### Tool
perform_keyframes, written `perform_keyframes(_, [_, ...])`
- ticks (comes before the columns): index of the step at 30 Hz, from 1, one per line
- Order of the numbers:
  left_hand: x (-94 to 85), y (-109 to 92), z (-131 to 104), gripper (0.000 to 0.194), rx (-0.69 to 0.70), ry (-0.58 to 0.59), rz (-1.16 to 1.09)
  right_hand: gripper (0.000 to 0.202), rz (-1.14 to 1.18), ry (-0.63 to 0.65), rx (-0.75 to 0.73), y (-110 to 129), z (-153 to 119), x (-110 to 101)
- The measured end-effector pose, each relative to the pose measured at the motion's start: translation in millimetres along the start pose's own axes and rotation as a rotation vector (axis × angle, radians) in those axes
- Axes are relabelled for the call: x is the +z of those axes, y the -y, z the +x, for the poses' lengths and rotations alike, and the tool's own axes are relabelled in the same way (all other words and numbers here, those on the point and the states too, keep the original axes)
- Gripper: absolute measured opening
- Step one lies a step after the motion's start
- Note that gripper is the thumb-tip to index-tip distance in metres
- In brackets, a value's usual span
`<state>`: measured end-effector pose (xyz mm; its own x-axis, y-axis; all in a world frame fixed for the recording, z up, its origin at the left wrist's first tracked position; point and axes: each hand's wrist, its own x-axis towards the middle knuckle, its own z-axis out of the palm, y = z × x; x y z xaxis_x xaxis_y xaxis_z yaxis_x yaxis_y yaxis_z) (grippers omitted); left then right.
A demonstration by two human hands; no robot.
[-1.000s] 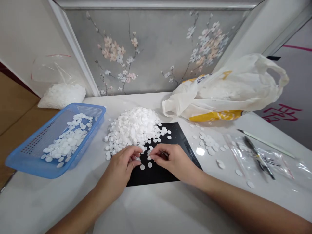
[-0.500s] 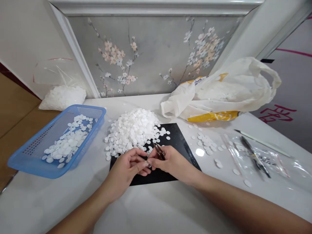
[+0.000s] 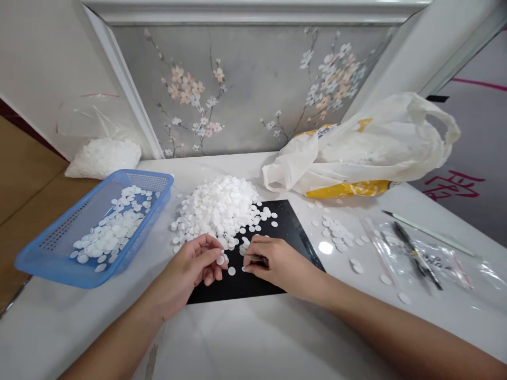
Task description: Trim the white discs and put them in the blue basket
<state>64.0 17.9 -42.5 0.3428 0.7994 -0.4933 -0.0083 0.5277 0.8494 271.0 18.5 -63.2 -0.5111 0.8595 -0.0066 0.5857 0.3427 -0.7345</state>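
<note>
My left hand (image 3: 200, 261) pinches a small white plastic disc (image 3: 220, 259) between thumb and forefinger, over the left part of a black mat (image 3: 295, 232). A pair of dark brown tweezers (image 3: 258, 258) is gripped in my right hand (image 3: 277, 261), which rests low over the mat; its fingers partly cover the tool. One loose disc (image 3: 232, 271) lies on the mat between my hands, and another shows at my right fingertips. Just beyond them rises a large heap of white discs (image 3: 222, 206), spread over the mat's far left part and the table.
At left stands a blue plastic basket (image 3: 47, 269) with discs inside, in front of a filled clear bag (image 3: 103, 158). A white and yellow carrier bag (image 3: 356, 169) lies at back right. Scattered discs (image 3: 336, 229), a black pen-like tool (image 3: 415, 256) and a clear zip bag (image 3: 380, 237) lie at right.
My hands have moved apart, the left one going left with a disc. My right hand has turned, so the tweezers lie flatter and point left instead of up.
</note>
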Motion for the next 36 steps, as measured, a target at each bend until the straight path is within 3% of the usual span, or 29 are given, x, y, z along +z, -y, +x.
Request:
perform_keyframes(4, [4.6, 5.6, -0.9, 0.032, -0.026, 0.049, -0.039, 0.012, 0.089, -0.116, -0.051, 2.6, -3.1, -0.8])
perform_keyframes(7, [9.5, 9.2, -2.7, 0.039, -0.090, 0.123, -0.085, 0.012, 0.082, -0.189, -0.295, 2.2, -6.0, 0.0])
perform_keyframes(10, [14.0, 10.1, -4.7, 0.040, -0.101, 0.183, -0.135, 0.017, -0.042, -0.190, -0.496, 0.7, -7.3, -0.6])
perform_keyframes(15, [17.1, 7.8, -4.7, 0.041, -0.071, 0.153, -0.135, 0.025, -0.150, -0.164, -0.552, -0.4, -7.3, -3.2])
perform_keyframes(19, [15.7, 10.0, -1.7, 0.044, -0.109, 0.121, -0.138, 0.029, -0.035, -0.159, -0.484, -3.5, -7.2, -1.0])
perform_keyframes(23, [12.3, 14.0, 0.0, 0.049, -0.162, 0.101, -0.153, 0.020, 0.050, -0.275, -0.255, -9.1, -4.7, 1.0])
perform_keyframes(26, [10.4, 14.1, -0.4, 0.050, -0.193, 0.090, -0.171, 0.017, 0.025, -0.279, -0.140, -12.0, -1.7, 0.5])
perform_keyframes(36, [3.5, 4.7, -0.6, 0.035, -0.127, 0.011, -0.098, 0.021, -0.091, -0.135, -0.107, -18.2, 5.3, 4.1])
